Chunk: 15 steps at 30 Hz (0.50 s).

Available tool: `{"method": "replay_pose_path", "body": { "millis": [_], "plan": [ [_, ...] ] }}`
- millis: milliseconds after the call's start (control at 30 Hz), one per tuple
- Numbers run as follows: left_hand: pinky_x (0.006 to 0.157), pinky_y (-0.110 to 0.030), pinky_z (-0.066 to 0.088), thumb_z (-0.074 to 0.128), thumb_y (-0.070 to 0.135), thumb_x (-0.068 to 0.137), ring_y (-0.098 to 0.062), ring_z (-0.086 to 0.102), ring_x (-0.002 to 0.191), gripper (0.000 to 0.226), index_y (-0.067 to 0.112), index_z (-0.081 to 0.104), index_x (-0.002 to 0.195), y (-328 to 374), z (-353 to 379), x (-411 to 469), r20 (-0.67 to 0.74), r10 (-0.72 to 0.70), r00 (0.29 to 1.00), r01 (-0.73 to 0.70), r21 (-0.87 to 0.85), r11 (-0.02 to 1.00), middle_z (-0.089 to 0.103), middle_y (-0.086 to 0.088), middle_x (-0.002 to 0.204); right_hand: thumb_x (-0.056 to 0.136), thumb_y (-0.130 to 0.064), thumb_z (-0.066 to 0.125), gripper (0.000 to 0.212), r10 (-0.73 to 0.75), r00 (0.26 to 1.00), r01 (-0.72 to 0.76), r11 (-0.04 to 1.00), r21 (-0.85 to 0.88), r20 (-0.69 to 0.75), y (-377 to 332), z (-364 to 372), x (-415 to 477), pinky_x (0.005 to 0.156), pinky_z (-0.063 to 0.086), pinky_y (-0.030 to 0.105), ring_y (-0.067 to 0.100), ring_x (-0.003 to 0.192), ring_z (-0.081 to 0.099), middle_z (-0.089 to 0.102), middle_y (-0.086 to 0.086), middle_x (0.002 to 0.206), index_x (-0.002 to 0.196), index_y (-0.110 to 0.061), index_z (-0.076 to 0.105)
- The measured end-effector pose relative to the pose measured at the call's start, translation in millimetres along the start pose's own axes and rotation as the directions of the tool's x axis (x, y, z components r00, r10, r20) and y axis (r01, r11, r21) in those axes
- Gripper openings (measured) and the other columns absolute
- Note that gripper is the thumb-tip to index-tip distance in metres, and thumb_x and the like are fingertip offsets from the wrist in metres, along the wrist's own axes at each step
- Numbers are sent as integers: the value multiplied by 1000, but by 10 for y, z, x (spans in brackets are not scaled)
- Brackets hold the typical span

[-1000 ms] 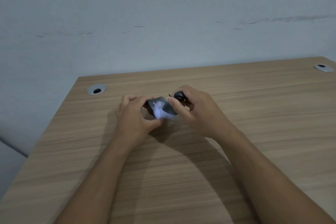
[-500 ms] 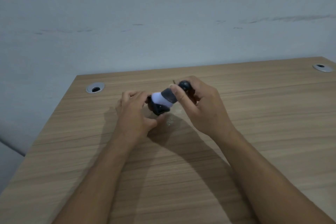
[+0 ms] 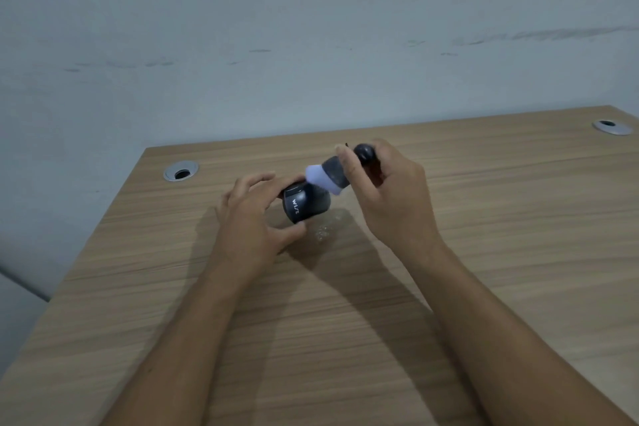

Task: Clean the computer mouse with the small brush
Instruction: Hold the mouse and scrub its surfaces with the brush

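Observation:
A black computer mouse (image 3: 304,204) with white lettering sits tilted on the wooden desk (image 3: 345,322), gripped at its left side by my left hand (image 3: 252,218). My right hand (image 3: 387,190) holds a small brush (image 3: 332,173) with a dark grey body, a round black knob at its far end and pale white bristles. The bristles point down and left and touch the mouse's upper far edge. My fingers hide part of the brush handle and the mouse's left side.
A grey cable grommet (image 3: 181,170) is set in the desk at the back left and another grommet (image 3: 612,127) at the back right. A pale wall stands behind the desk. A faint shiny smear (image 3: 325,228) lies just right of the mouse.
The brush has swept up and away from the near side of the mouse to its far top edge. My right hand rose with it. The mouse's lettered side now shows.

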<state>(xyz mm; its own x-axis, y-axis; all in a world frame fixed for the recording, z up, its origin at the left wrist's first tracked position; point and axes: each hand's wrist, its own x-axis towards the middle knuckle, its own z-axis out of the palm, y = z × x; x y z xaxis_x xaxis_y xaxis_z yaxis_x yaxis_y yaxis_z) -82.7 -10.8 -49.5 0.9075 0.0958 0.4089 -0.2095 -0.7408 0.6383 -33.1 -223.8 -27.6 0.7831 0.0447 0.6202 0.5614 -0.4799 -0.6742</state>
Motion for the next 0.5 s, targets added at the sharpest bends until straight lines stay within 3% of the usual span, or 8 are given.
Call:
{"method": "replay_pose_path", "body": {
  "millis": [67,167,233,300,400,500],
  "plan": [
    [122,-61,34,88,40,70,-4,48,138,74,45,68,141,56,-1,-4,-4,24,1000,-24,27,999,53,20,141,109,-36,72,27,-14,998,14,1000,-3,58,2,-3,-7,60,36,11,1,60,53,57,-15,68,89,-18,69],
    [123,-57,35,85,53,72,2,49,138,69,52,67,139,131,-7,-25,16,58,998,-58,-3,998,50,45,133,108,-39,72,25,72,997,-75,993,-95,-27,117,-38,60,59,34,15,-3,59,52,56,-17,68,90,-21,70],
    [122,-57,38,81,56,70,1,51,140,72,53,65,141,144,-15,-33,-19,63,998,-63,-30,998,49,52,129,108,-40,71,27,133,988,-131,991,26,-81,114,-71,59,60,36,16,0,59,52,58,-14,67,89,-22,70],
    [122,-58,39,80,55,70,-2,54,139,75,52,63,143,148,-2,-34,-40,30,999,-32,-42,999,53,37,133,109,-39,72,28,112,993,-107,989,105,-41,42,-50,7,60,37,14,0,60,54,60,-13,67,87,-20,72],
    [122,-55,39,87,54,75,-2,53,139,69,53,66,140,141,-7,-64,7,0,1000,0,-54,999,58,24,138,108,-40,72,28,125,991,-126,992,-25,-42,80,3,12,60,38,12,-4,62,58,60,-15,65,86,-22,69],
    [120,-31,43,93,42,79,3,52,133,68,54,66,140,140,-75,-68,25,-57,998,60,-166,984,62,19,136,108,-37,73,29,177,977,-172,984,51,-117,60,-18,21,59,35,10,-3,59,57,57,-15,61,82,-26,67]
  ]
}}
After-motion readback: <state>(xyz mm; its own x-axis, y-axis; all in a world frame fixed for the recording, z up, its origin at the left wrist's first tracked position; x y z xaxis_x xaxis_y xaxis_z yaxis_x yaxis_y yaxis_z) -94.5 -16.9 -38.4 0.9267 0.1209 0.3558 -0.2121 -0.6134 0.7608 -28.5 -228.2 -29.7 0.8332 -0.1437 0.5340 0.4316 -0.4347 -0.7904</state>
